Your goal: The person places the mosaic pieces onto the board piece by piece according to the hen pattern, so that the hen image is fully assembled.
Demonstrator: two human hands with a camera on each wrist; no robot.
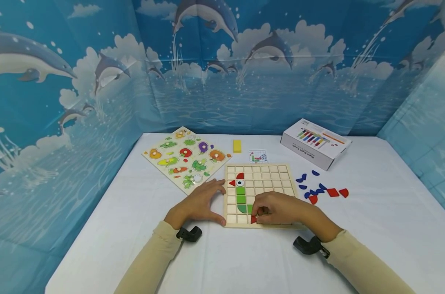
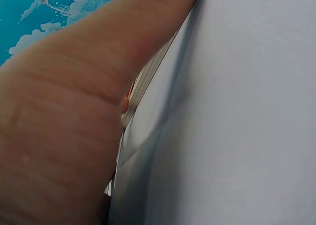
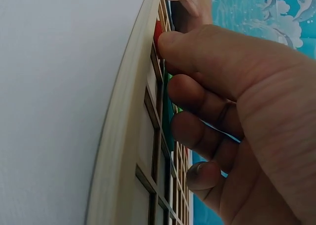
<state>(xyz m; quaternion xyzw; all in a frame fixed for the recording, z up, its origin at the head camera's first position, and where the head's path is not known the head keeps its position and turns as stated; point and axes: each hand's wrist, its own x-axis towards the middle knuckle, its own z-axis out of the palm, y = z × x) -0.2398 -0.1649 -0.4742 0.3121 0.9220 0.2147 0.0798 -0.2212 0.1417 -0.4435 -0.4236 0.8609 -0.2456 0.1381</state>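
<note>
A wooden grid board (image 1: 271,172) lies on the table, with a red quarter circle (image 1: 240,176), an eye tile (image 1: 240,183), a red triangle (image 1: 232,183) and green pieces (image 1: 240,199) in its squares. My left hand (image 1: 201,204) is spread at the board's left side, thumb at the lower corner and fingertips by the upper edge. Low over the bottom row, my right hand (image 1: 277,207) pinches a small red triangular piece (image 1: 253,219) with curled fingers. In the right wrist view, the thumb tip presses against that red piece (image 3: 158,35); the fingers partly cover nearby squares.
Loose blue half circles (image 1: 302,187) and red pieces (image 1: 332,192) lie right of the board. Behind it are a pattern card (image 1: 258,156), a yellow block (image 1: 237,146) and a white box (image 1: 314,143). A vegetable puzzle board (image 1: 159,153) lies at the back left.
</note>
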